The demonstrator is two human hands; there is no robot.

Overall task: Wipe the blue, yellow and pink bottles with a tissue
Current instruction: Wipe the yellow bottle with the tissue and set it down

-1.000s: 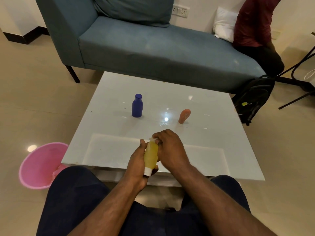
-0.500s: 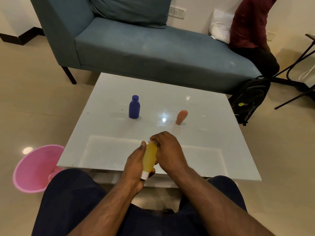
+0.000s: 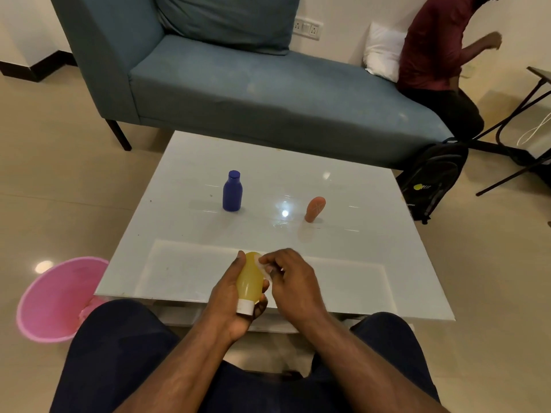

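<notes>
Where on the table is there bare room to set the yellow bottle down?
Bare patches on the table: between the blue bottle and pink bottle, the left side beyond the blue bottle, and the right side past the pink one. The near edge is crowded: left hand holds the yellow bottle, right hand the tissue.

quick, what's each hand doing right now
left hand: grips the yellow bottle.
right hand: pinches a tissue against the bottle.
</notes>
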